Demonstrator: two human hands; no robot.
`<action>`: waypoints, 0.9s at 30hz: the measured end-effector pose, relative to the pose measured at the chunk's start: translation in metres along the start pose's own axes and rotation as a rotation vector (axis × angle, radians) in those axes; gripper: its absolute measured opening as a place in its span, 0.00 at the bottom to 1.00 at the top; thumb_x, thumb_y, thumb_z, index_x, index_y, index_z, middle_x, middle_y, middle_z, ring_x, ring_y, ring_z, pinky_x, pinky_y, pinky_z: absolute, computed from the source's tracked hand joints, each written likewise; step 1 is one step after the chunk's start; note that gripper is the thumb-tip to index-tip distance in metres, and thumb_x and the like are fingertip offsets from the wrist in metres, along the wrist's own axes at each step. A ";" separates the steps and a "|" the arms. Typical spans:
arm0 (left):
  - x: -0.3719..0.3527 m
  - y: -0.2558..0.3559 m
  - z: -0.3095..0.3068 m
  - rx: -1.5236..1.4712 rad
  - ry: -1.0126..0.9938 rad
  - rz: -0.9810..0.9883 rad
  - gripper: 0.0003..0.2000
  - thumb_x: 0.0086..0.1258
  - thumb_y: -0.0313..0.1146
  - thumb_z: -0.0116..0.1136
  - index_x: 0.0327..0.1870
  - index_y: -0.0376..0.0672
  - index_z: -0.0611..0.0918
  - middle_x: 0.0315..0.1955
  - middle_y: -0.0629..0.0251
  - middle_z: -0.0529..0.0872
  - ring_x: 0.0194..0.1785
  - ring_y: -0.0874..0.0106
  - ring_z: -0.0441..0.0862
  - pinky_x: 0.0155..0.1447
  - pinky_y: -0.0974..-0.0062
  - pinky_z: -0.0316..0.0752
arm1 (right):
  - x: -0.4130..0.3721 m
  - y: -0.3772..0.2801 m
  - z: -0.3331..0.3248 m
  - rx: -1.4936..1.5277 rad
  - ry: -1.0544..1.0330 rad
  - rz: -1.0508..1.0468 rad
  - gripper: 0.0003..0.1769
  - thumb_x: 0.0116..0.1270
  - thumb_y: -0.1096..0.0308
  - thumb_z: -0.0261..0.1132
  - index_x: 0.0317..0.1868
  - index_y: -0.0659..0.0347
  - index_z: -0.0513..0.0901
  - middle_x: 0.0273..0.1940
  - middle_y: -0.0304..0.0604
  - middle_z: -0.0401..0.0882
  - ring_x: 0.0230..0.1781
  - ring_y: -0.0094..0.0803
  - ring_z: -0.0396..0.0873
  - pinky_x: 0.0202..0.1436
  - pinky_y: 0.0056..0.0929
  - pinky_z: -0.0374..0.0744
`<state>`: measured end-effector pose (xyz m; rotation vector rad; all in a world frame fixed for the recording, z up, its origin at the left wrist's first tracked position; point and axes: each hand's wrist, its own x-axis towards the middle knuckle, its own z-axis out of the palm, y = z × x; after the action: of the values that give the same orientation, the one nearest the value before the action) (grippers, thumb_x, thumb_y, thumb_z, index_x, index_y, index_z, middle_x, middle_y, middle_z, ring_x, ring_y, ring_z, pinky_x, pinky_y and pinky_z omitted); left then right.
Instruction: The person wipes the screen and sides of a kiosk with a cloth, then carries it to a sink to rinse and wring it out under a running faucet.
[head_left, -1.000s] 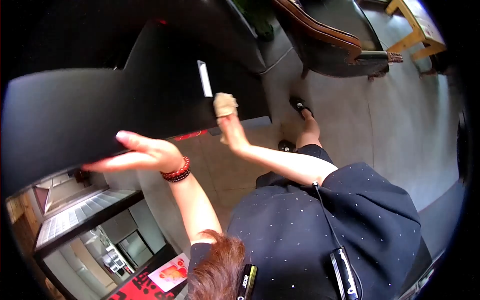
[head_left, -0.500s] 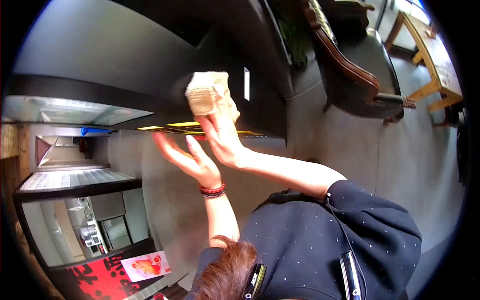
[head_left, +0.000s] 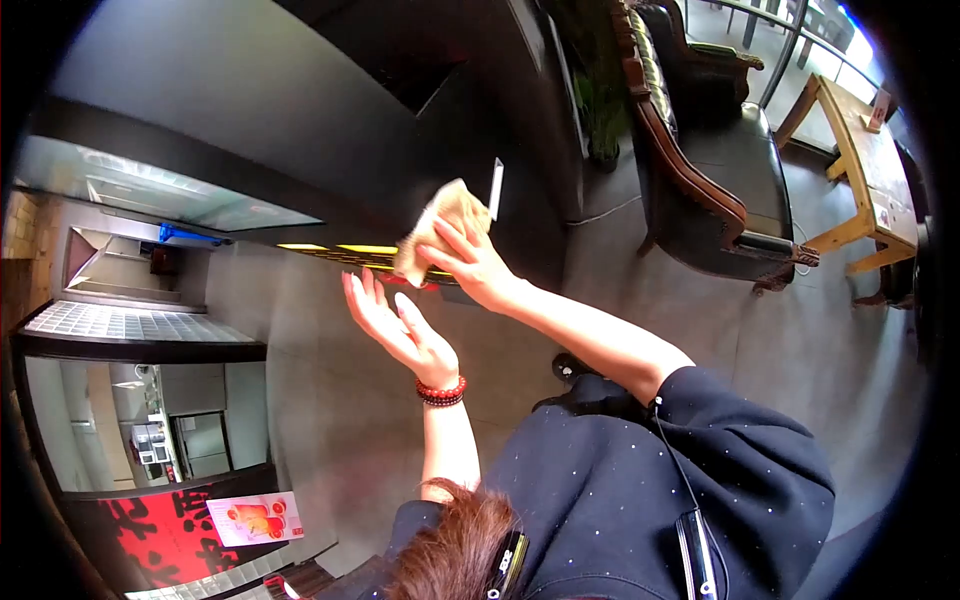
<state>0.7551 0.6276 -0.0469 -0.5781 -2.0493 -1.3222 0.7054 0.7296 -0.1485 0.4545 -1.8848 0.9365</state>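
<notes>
My right hand (head_left: 480,268) grips a crumpled beige cloth (head_left: 460,215) with its fingers spread over it. The cloth is held by a dark panel (head_left: 340,130), near a narrow white strip (head_left: 497,188); whether it touches the panel is unclear. My left hand (head_left: 400,330), with red and dark bead bracelets at the wrist, is raised just left of and below the cloth. It is open and empty, fingers apart. A yellow-and-black striped edge (head_left: 370,250) runs behind the hands.
A dark armchair with wooden trim (head_left: 720,150) and a wooden table (head_left: 870,170) stand at the upper right. A plant (head_left: 600,110) is beside the panel. A red sign (head_left: 150,530) and a glass-fronted opening (head_left: 150,420) are at lower left. Grey floor (head_left: 680,300) lies between.
The cloth and my right hand have moved right, and the cloth has folded into a narrower shape. My left hand has shifted slightly right. The view has shifted too.
</notes>
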 end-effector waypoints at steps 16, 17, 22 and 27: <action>-0.028 -0.052 0.026 0.340 -0.203 0.046 0.30 0.70 0.35 0.44 0.69 0.36 0.48 0.69 0.47 0.40 0.73 0.55 0.38 0.72 0.58 0.37 | -0.098 -0.015 0.028 0.594 0.162 0.934 0.22 0.68 0.62 0.52 0.59 0.62 0.64 0.49 0.44 0.69 0.50 0.33 0.68 0.55 0.33 0.67; -0.028 -0.056 0.029 0.356 -0.210 0.089 0.31 0.70 0.35 0.44 0.69 0.36 0.47 0.69 0.46 0.38 0.73 0.54 0.36 0.72 0.57 0.35 | -0.097 -0.014 0.028 0.573 0.192 0.938 0.21 0.68 0.61 0.53 0.58 0.62 0.65 0.49 0.44 0.69 0.50 0.34 0.68 0.55 0.34 0.67; -0.038 -0.087 0.032 0.407 -0.268 0.305 0.34 0.68 0.37 0.46 0.70 0.40 0.44 0.69 0.45 0.32 0.72 0.51 0.30 0.71 0.52 0.31 | -0.118 0.004 0.040 0.456 0.240 0.925 0.22 0.67 0.57 0.54 0.55 0.61 0.68 0.50 0.45 0.69 0.51 0.36 0.68 0.56 0.34 0.66; -0.074 -0.125 0.046 0.394 -0.286 0.401 0.36 0.66 0.37 0.48 0.70 0.42 0.43 0.69 0.44 0.31 0.72 0.48 0.28 0.69 0.48 0.27 | -0.190 0.053 0.068 0.514 0.256 1.128 0.30 0.68 0.52 0.50 0.62 0.64 0.61 0.60 0.46 0.61 0.62 0.36 0.59 0.64 0.31 0.58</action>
<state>0.7137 0.6171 -0.1935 -0.9717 -2.1882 -0.6109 0.7224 0.6967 -0.3543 -0.5180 -1.5715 2.1097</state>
